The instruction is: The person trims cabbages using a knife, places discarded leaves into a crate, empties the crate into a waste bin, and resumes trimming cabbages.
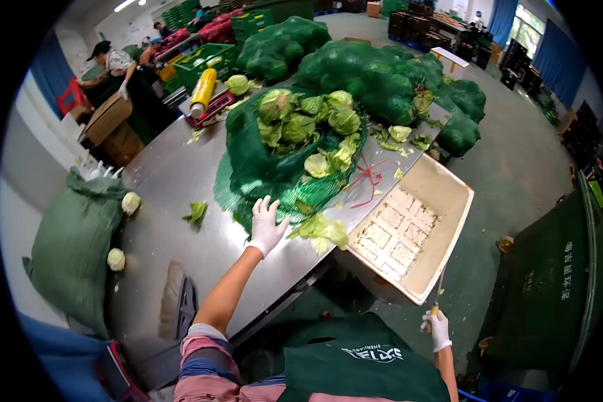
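My left hand (268,226), in a white glove, reaches over the steel table with its fingers spread at the near edge of an opened green mesh bag (258,164); whether it touches the mesh I cannot tell. Several cabbages (298,127) lie in the bag's mouth, with trimmed leaves around them. Loose cabbage leaves (320,230) rest just right of that hand. Low on the right, my right hand (439,329), also gloved, is closed around the wooden handle of a knife (440,291), whose blade points up beside a white foam box (442,258).
Full mesh bags of cabbages (355,74) stand along the far side of the steel table (157,221). A yellow bottle (203,92) lies by a red scale (214,110). To the left is a stuffed green sack (74,241); a large green bin (549,288) stands right. A co-worker (117,63) handles a carton.
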